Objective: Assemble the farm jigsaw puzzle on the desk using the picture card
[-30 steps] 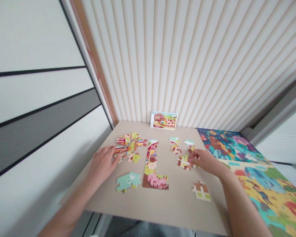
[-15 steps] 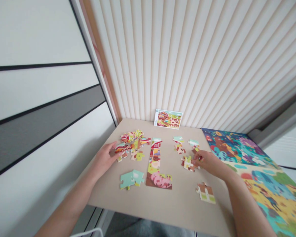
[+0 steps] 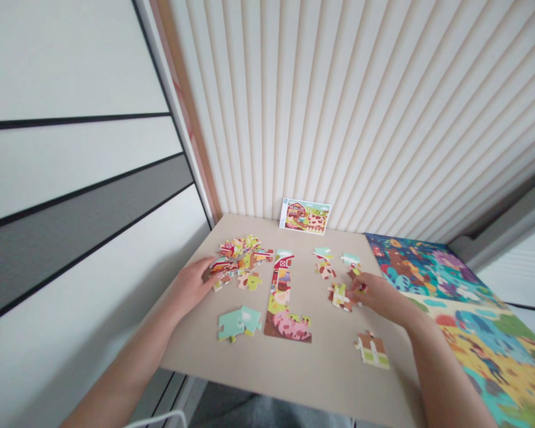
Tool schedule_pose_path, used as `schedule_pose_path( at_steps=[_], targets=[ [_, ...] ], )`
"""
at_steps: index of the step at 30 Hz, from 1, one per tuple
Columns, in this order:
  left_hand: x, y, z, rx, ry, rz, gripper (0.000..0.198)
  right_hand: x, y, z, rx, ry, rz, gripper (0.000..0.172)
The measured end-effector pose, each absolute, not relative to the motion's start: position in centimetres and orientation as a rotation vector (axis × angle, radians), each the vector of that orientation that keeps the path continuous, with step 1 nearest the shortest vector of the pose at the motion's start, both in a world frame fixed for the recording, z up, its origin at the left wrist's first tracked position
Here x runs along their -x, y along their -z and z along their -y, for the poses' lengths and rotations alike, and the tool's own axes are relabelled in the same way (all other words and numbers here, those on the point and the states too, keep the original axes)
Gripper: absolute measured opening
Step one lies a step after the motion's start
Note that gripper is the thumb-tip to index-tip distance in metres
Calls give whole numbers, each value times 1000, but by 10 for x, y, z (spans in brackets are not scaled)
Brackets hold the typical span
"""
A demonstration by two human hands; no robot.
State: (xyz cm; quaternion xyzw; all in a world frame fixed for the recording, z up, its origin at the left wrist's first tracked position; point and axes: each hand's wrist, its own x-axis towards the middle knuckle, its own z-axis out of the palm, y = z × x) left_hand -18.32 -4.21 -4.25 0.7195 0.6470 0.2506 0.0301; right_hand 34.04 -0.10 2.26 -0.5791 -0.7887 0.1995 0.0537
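Table (image 3: 294, 371): beige, standing against a ribbed wall (image 3: 267, 107).
Card (image 3: 307, 216): one, leaning at the far edge.
Illustrated sheets (image 3: 441, 270): two, lying right.
Joined strip (image 3: 280, 291): one, lying mid-table.
Left hand (image 3: 189, 288): resting open at the left pile (image 3: 247, 260).
Right hand (image 3: 376, 292): touching right pieces (image 3: 340, 297); I can't tell its grip.

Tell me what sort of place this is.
Probably a play corner at home: loose, colourful, flat interlocking puzzle pieces lie on a beige flat-topped table, a white vertically ribbed panel stands behind it, and a white-and-grey surface with black strips rises on the left.
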Motion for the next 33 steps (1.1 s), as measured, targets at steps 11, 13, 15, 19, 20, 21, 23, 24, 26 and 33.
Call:
schedule_pose_path(
  at_steps=[11,13,15,19,20,21,23,24,26,33],
  targets=[
    [180,36,47,-2214,-945,-2041,48,-345,-16,-3,1760,-581,2408,22],
    [174,27,55,-2275,-1044,-2036,47,-344,-17,-3,1733,-557,2397,23],
    [163,15,65,-2313,-1156,-1966,46,-338,-22,-2,1661,-538,2357,24],
    [122,-12,74,-2413,-1146,-1606,47,-306,-33,8,1431,-624,2198,30],
    [110,-18,72,-2463,-1106,-1525,48,-294,-34,12,1370,-680,2137,32],
    [97,-23,69,-2530,-1075,-1434,48,-282,-34,15,1314,-752,2088,33],
    [71,-30,57,-2631,-1010,-1263,49,-260,-33,19,1225,-906,2024,38],
    [58,-32,50,-2649,-998,-1220,49,-250,-31,20,1185,-981,2014,40],
    [36,-31,34,-2663,-975,-1182,49,-234,-27,18,1124,-1099,1959,45],
    [0,-7,-11,-2657,-1011,-1219,48,-230,-6,-29,1290,-1037,1738,40]
  ],
)
